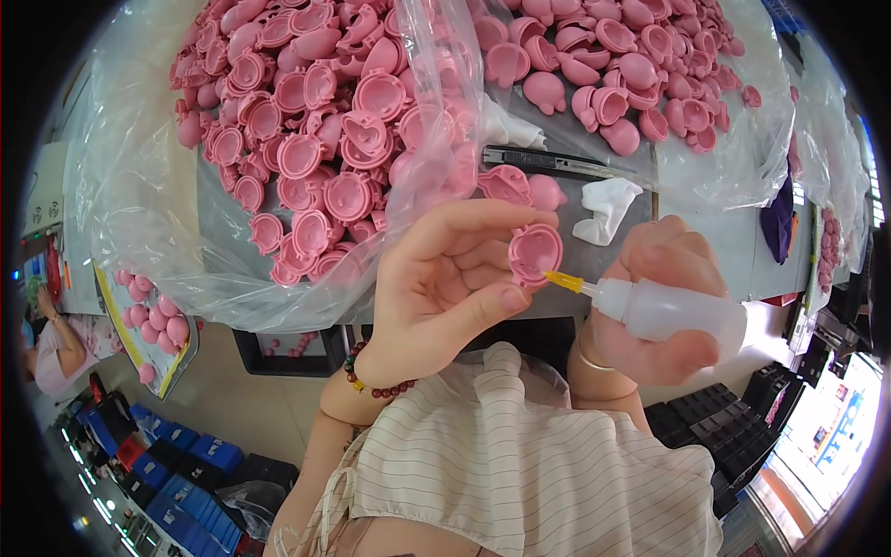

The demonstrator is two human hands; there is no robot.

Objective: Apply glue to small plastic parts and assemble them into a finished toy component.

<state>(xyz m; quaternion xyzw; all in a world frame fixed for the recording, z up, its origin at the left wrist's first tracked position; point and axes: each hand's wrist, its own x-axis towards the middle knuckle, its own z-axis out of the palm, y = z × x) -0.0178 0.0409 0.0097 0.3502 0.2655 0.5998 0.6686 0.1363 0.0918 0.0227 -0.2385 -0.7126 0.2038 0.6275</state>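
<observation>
Between thumb and fingertips, my left hand (436, 288) pinches a small pink plastic shell (536, 251), its hollow side facing up. My right hand (664, 306) is wrapped round a translucent white squeeze bottle (687, 316) lying almost level. The bottle's yellow needle tip (564, 280) reaches the lower rim of the shell; whether any liquid comes out is too small to tell. Just beyond my left fingers lie an open pink shell (506, 185) and a rounded pink piece (546, 192) on the grey table.
A large heap of pink shells (316, 130) sits on clear plastic sheeting at the left, another heap (640, 65) at the far right. A black utility knife (557, 161) and a crumpled white cloth (608, 209) lie past my hands. Another person's arm (63, 334) shows far left.
</observation>
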